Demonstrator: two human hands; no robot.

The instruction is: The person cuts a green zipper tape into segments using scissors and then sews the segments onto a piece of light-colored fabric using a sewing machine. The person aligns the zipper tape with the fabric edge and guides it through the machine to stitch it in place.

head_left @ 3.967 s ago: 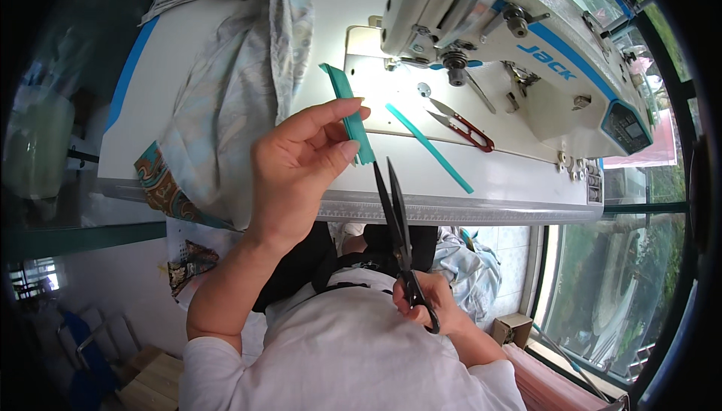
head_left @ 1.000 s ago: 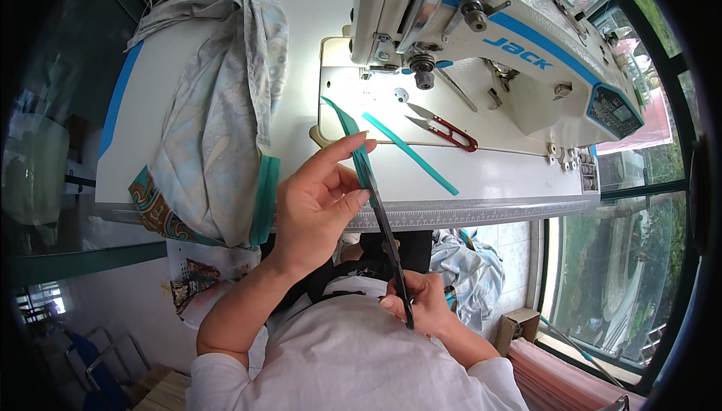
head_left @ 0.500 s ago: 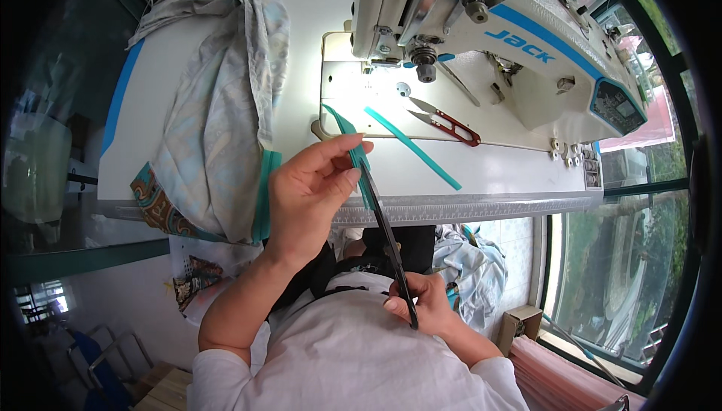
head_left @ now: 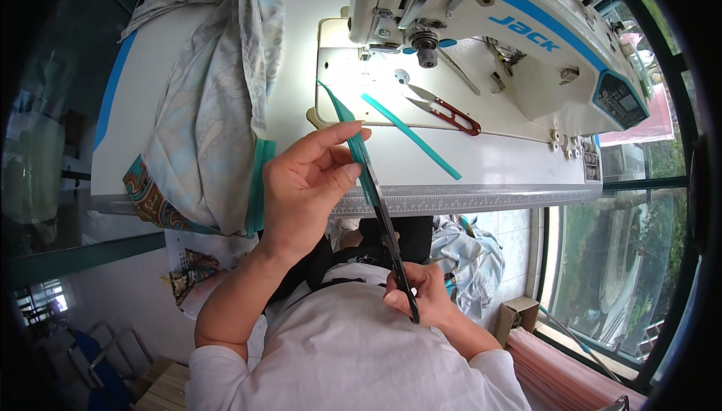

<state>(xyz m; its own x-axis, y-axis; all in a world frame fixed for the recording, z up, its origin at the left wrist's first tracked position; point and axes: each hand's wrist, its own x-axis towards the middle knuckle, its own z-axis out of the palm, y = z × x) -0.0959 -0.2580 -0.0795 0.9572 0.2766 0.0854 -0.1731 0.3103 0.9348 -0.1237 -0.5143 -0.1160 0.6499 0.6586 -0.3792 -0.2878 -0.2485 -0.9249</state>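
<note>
My left hand [head_left: 302,181] pinches a teal zipper tape [head_left: 342,112] between thumb and fingers, above the front edge of the sewing table. One end of the tape points away toward the machine; the other hangs below my fingers. Low in front of my shirt, my right hand [head_left: 423,294] is closed around the handles of long black scissors [head_left: 388,232]. Their blades reach up to the tape just beneath my left fingertips and lie along it. Whether the blades are parted there is hard to see. A loose teal strip [head_left: 411,136] lies on the table to the right.
A white sewing machine [head_left: 526,50] stands at the back right, its lamp lighting the needle plate. Red-handled thread snips [head_left: 451,116] lie beside the loose strip. Patterned grey-blue fabric [head_left: 214,110] with a teal zipper edge [head_left: 259,185] covers the table's left side.
The view has shifted slightly, so the table appears higher. Both hands keep their grips, and the scissors stay against the zipper tape with little visible movement.
</note>
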